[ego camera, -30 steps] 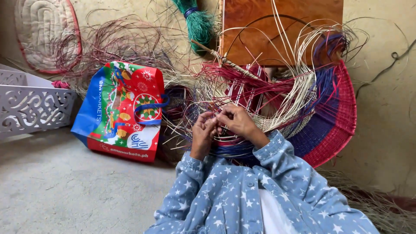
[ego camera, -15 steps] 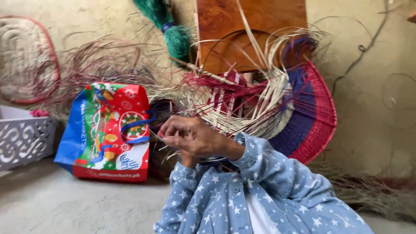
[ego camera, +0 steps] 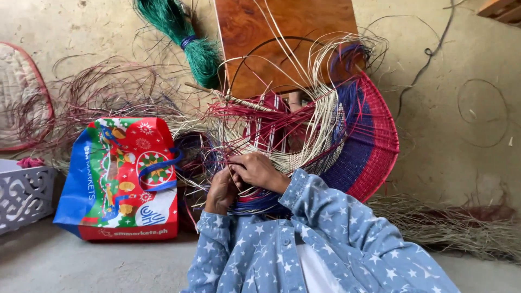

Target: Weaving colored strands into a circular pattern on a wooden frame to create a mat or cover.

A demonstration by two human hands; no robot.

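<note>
Fingers [ego camera: 239, 163] of both hands are closed on strands of the half-woven basket [ego camera: 347, 135], propped on the concrete floor [ego camera: 81, 266] against a wall.

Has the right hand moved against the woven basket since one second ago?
Cannot tell. The camera shifted; the right hand stays at the basket's lower edge, beside the left hand.

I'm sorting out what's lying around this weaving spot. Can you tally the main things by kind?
Half-woven basket, held at its rim by the left hand and right hand: 1
Colourful shopping bag: 1
Green fibre bundle: 1
White openwork crate: 1
Wooden board: 1
Total: 5
</note>
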